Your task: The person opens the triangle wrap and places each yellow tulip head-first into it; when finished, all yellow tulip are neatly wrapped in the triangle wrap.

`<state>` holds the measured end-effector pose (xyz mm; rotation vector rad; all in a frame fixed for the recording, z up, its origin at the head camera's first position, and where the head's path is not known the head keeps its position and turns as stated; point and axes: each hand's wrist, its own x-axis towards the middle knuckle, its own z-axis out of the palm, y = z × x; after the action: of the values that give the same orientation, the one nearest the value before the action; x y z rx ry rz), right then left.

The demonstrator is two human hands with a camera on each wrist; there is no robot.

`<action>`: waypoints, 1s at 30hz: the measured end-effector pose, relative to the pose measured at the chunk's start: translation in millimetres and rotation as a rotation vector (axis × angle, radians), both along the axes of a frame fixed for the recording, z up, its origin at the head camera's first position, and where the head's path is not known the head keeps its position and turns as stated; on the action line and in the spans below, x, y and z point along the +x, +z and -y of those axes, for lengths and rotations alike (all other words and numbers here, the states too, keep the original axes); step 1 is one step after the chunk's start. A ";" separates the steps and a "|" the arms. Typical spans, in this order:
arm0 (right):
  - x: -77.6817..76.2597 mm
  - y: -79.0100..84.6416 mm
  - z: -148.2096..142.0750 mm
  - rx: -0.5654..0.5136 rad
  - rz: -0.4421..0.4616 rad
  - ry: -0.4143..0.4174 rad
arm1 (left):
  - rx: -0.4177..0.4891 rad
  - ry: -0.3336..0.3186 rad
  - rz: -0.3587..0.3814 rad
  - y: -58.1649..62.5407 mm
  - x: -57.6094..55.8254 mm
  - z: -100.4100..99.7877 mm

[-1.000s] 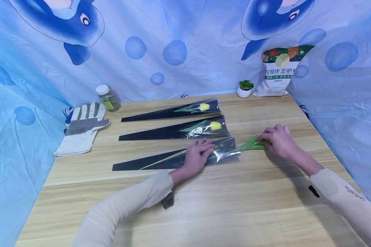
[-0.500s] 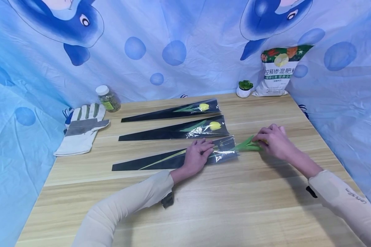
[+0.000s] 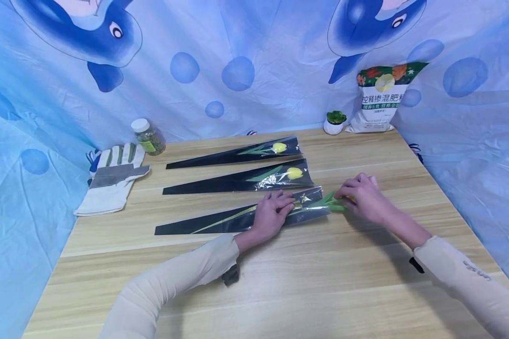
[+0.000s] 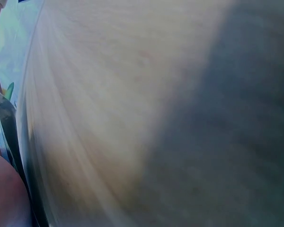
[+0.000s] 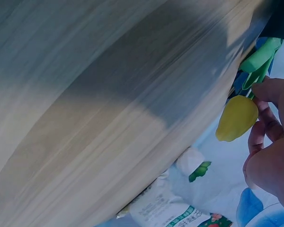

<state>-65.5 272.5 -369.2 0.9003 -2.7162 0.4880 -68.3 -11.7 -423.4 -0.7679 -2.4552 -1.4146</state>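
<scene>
The nearest clear-fronted black flower sleeve (image 3: 174,229) lies flat, its wide mouth facing right. My left hand (image 3: 270,215) rests on it with fingers laid across the film near the mouth. A yellow tulip (image 5: 237,118) has its stem inside this sleeve, while its green leaves (image 3: 328,199) are at the mouth. My right hand (image 3: 365,198) pinches the tulip just below the bloom, as the right wrist view shows; in the head view the hand mostly covers the bloom. The left wrist view catches only the edge of my left hand (image 4: 7,198) and part of the sleeve.
Behind lie two more sleeves, a middle one (image 3: 203,188) and a far one (image 3: 212,157), each holding a yellow tulip. A work glove (image 3: 112,179) and a lidded jar (image 3: 150,139) are at left. A potted succulent (image 3: 334,123) and fertilizer bag (image 3: 377,101) stand back right.
My right hand has moved left with the tulip, bringing its leaves from outside the sleeve to partly within the mouth. My left hand has stayed in place on the sleeve.
</scene>
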 end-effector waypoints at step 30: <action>-3.2 -20.3 25.1 -0.239 0.123 0.073 | 0.001 -0.017 -0.012 -0.8 1.0 -3.1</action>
<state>-68.6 247.5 -389.5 0.9336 -2.6626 0.8892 -67.3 -8.6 -424.2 -0.7963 -2.4442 -1.4126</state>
